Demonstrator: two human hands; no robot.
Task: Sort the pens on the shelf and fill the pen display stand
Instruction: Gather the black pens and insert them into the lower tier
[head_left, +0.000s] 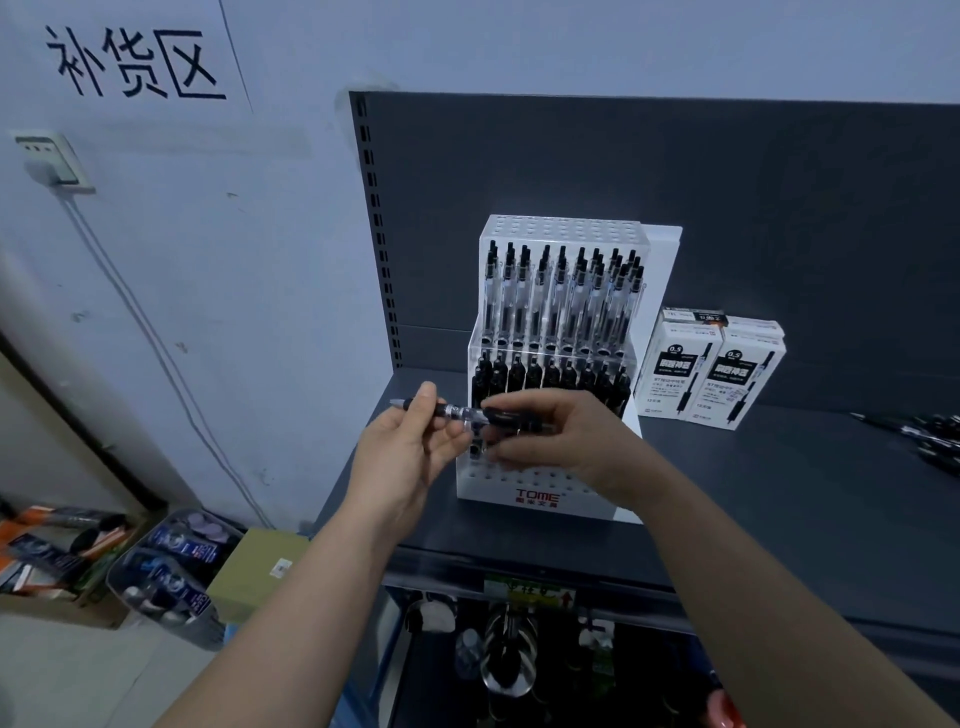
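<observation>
Two hands met over the front of the pen display stand (537, 496) in the head view, sharing one pen (464, 412) that lay level, its length running from nine to three o'clock. The left hand (410, 449) pinched the pen's pale tip end between thumb and curled fingers. The right hand (563, 441) had its fingers curled round the black clip end, with the thumb below. The pen hung just above the stand's lowest tier and did not sit in any hole. Whether the right hand held a second pen could not be told.

The stand stood upright on the dark shelf (779, 499), near the shelf's nine o'clock edge. Its top tier carried clear-barrelled pens with black tops, all upright. The tier below held a row of black pens, and the white front tier showed rows of round holes above red lettering.

At three o'clock of the stand, just beside it, stood white pen boxes (711, 376), two in front and at least one behind. Farther toward three o'clock, at the frame's edge, loose pens (935, 439) lay on the shelf.

Toward ten o'clock, a wall sign (135, 65) bore black characters above a socket (52, 161). At eight o'clock on the floor sat a plastic bin (171, 569) beside a cardboard box (260, 566).
</observation>
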